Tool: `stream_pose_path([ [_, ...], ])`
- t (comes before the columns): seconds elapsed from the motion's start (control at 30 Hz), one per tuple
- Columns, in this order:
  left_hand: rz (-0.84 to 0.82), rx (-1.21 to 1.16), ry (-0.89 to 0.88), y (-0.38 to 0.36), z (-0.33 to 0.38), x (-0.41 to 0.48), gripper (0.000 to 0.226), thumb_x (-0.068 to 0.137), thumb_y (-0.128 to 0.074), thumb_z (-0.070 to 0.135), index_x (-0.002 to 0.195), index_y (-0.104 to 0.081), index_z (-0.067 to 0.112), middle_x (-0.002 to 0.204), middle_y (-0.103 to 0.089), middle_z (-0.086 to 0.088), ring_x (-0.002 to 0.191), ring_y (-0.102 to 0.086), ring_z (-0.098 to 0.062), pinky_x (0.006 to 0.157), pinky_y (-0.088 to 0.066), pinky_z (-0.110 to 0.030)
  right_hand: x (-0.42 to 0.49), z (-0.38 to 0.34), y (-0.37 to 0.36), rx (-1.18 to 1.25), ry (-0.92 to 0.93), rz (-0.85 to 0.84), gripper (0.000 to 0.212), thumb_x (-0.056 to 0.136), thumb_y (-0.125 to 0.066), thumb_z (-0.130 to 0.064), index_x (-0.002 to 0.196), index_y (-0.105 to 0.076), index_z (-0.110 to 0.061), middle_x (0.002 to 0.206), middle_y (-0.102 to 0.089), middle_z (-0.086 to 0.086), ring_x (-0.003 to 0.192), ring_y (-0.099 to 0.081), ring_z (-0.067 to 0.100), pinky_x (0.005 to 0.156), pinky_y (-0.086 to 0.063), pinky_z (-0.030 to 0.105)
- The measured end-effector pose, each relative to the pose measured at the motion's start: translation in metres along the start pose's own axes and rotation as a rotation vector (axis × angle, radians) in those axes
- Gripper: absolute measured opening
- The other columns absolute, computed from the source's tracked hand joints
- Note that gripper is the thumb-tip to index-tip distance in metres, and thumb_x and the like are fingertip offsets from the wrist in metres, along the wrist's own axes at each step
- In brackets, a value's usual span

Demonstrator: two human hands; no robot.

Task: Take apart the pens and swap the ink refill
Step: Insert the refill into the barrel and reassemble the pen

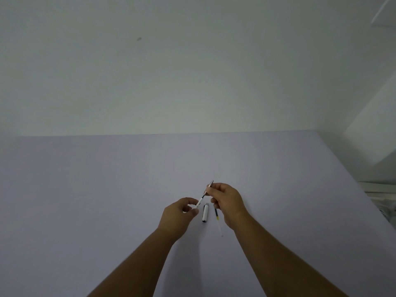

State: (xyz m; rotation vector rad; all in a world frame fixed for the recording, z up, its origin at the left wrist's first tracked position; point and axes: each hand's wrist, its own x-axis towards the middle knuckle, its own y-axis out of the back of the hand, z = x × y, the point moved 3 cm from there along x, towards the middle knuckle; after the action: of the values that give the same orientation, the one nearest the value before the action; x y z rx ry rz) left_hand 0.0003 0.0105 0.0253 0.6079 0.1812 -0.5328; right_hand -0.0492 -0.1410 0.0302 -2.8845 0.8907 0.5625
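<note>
My right hand [227,200] pinches the silver tip section [210,186] of a pen, held slanting above the table. A thin refill [201,199] runs from it down-left to a white piece gripped by the fingertips of my left hand [177,217]. Between the hands a white pen cap [205,212] lies on the table. A loose ink refill [218,219], dark at the top and clear below, lies just right of the cap, partly under my right hand.
The pale lilac table [107,200] meets a white wall at the back. At the far right edge there are white furniture and some cloth [383,202] beyond the table's side.
</note>
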Motion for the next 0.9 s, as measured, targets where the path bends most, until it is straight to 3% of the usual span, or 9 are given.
stream_pose_path([
  [0.23, 0.02, -0.019, -0.012, 0.001, 0.008, -0.003, 0.015, 0.086, -0.064, 0.029, 0.101, -0.064, 0.032, 0.082, -0.061, 0.008, 0.073, -0.056, -0.006, 0.061, -0.043, -0.016, -0.011, -0.005, -0.002, -0.043, 0.023, -0.064, 0.009, 0.078, -0.068, -0.021, 0.069, -0.071, -0.023, 0.073, -0.069, -0.004, 0.065, -0.052, 0.012, 0.068, -0.047, 0.03],
  [0.43, 0.047, -0.045, -0.002, 0.004, 0.015, -0.005, 0.015, 0.085, -0.066, 0.026, 0.098, -0.07, 0.018, 0.085, -0.069, 0.001, 0.072, -0.058, -0.008, 0.06, -0.044, -0.015, -0.018, -0.009, -0.005, -0.065, 0.055, -0.136, 0.011, 0.076, -0.068, -0.017, 0.081, -0.072, -0.026, 0.08, -0.069, -0.007, 0.068, -0.057, 0.008, 0.065, -0.046, 0.025],
  [0.53, 0.054, -0.044, -0.016, 0.007, 0.019, -0.007, 0.018, 0.085, -0.067, 0.025, 0.101, -0.069, 0.015, 0.085, -0.068, 0.002, 0.072, -0.058, -0.007, 0.06, -0.043, -0.015, -0.02, -0.01, -0.006, -0.091, 0.071, -0.149, 0.005, 0.075, -0.07, -0.021, 0.071, -0.07, -0.026, 0.07, -0.068, -0.011, 0.063, -0.057, 0.005, 0.064, -0.044, 0.025],
  [0.6, 0.056, -0.013, -0.032, 0.008, 0.02, -0.008, 0.02, 0.085, -0.067, 0.025, 0.102, -0.068, 0.014, 0.081, -0.064, 0.005, 0.069, -0.056, -0.005, 0.059, -0.041, -0.014, -0.02, -0.011, -0.006, -0.139, 0.07, -0.137, 0.013, 0.075, -0.072, -0.027, 0.064, -0.065, -0.025, 0.062, -0.064, -0.011, 0.056, -0.053, 0.003, 0.063, -0.042, 0.025],
  [0.77, 0.071, 0.011, -0.06, 0.009, 0.026, -0.01, 0.021, 0.085, -0.067, 0.025, 0.102, -0.069, 0.013, 0.075, -0.061, 0.008, 0.065, -0.053, -0.004, 0.057, -0.039, -0.014, -0.021, -0.014, -0.006, -0.075, 0.067, -0.157, 0.007, 0.076, -0.072, -0.026, 0.073, -0.066, -0.025, 0.072, -0.064, -0.009, 0.065, -0.053, 0.008, 0.062, -0.04, 0.024],
  [0.9, 0.071, 0.03, -0.077, 0.01, 0.029, -0.012, 0.021, 0.085, -0.066, 0.027, 0.102, -0.068, 0.014, 0.072, -0.058, 0.012, 0.064, -0.052, -0.002, 0.056, -0.037, -0.013, -0.021, -0.02, -0.007, -0.213, 0.054, -0.1, 0.03, 0.072, -0.073, -0.043, 0.06, -0.054, -0.023, 0.061, -0.053, -0.009, 0.058, -0.046, 0.009, 0.059, -0.038, 0.025],
])
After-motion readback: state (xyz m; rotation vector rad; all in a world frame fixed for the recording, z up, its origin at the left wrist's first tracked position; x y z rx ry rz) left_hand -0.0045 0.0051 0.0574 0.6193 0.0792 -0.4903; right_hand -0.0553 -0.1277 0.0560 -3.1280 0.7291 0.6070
